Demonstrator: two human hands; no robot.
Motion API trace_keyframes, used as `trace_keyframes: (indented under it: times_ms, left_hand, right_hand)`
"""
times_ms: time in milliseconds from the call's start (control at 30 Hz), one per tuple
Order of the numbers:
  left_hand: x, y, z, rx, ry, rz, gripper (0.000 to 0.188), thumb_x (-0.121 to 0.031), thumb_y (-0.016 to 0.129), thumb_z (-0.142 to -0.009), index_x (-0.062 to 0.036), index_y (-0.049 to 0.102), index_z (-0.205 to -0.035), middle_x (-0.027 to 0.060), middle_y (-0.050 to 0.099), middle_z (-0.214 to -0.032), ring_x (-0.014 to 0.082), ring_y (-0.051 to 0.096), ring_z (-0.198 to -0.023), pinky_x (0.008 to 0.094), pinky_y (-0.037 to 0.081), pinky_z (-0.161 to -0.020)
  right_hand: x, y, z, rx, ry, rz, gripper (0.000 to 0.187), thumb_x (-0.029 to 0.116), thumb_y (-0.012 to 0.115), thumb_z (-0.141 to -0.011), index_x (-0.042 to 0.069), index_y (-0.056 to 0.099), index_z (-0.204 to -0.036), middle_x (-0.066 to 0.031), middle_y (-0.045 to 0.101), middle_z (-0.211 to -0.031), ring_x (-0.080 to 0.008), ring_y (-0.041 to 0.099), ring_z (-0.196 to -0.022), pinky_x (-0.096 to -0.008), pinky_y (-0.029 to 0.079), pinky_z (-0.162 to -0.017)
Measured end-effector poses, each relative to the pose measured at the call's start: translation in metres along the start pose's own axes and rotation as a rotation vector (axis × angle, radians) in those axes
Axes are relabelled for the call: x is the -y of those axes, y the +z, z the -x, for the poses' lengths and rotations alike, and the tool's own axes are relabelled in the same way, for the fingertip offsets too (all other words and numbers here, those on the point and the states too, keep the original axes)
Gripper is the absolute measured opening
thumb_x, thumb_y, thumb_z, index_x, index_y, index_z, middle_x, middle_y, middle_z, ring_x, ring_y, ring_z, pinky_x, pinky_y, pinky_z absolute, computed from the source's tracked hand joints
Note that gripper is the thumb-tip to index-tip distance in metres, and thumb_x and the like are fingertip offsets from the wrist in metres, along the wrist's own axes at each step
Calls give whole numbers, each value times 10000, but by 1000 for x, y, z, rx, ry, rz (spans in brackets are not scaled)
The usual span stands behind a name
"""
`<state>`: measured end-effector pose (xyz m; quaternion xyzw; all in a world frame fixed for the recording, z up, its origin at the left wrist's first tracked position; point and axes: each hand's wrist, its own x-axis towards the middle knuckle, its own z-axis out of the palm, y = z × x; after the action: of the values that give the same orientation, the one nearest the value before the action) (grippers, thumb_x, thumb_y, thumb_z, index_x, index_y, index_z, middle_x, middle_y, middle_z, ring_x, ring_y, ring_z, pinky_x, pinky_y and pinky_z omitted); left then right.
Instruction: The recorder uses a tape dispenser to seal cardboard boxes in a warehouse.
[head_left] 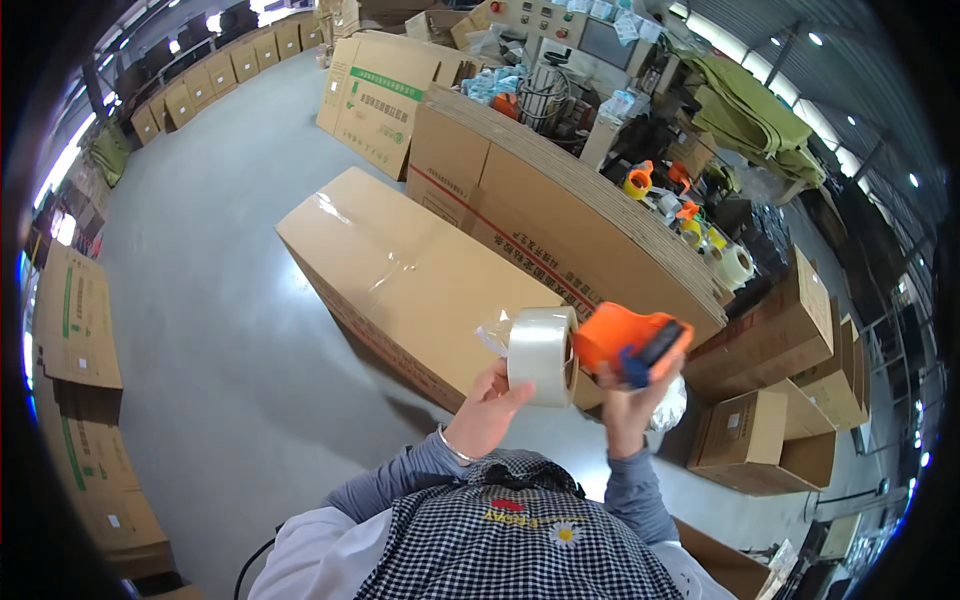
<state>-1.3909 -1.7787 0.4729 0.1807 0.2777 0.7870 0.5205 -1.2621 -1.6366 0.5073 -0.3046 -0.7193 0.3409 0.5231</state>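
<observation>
My right hand [628,408] grips an orange tape dispenser [630,342] with a blue part at its front. A roll of clear packing tape [541,355] sits on the dispenser. My left hand [486,412] rests against the roll from below and the left, thumb on its face. A loose end of tape [491,335] sticks out at the roll's left. Both hands are raised in front of my chest, above a long sealed cardboard box [400,275] taped along its top.
A tall stack of flat cardboard sheets [560,200] leans behind the box. Smaller boxes [770,410] pile up at the right. More tape dispensers and rolls [690,215] lie beyond the stack. Flat cartons [75,330] line the left wall. Grey floor [220,300] lies to the left.
</observation>
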Motion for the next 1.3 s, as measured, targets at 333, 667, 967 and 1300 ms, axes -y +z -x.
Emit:
trace_keyframes:
  times_ms: [333, 667, 967, 1300]
  left_hand:
    - [-17, 5, 16, -119, 317, -171, 380, -44, 561, -953, 1, 468, -1319, 59, 572, -1258, 154, 515, -1171, 314, 387, -1022]
    - [-55, -6, 26, -120, 337, -249, 368, -30, 553, -958, 41, 440, -1300, 76, 577, -1219, 140, 523, -1159, 305, 400, -1014]
    - [-69, -34, 47, -29, 241, -577, 400, -63, 570, -958, 13, 427, -1324, 72, 581, -1229, 139, 529, -1157, 314, 403, -1010]
    - [-74, -25, 35, -127, 333, -462, 373, -38, 554, -950, 31, 445, -1300, 69, 584, -1213, 137, 532, -1138, 291, 406, -993]
  right_hand:
    - [2, 17, 39, 194, -293, 120, 841, 362, 887, -618, 36, 421, -1237, -157, 422, -1131, -313, 448, -1098, -452, 361, -959]
    - [35, 56, 51, 50, -477, 41, 793, 190, 871, -610, 44, 398, -1230, -142, 428, -1162, -308, 454, -1107, -420, 392, -963]
    - [26, 51, 51, 12, -244, 68, 916, 307, 943, -526, 39, 437, -1241, -141, 434, -1147, -301, 451, -1120, -428, 403, -945]
    - [28, 64, 83, 189, -297, -84, 793, 299, 832, -718, 31, 395, -1323, -177, 460, -1254, -336, 450, -1212, -434, 374, -1008]
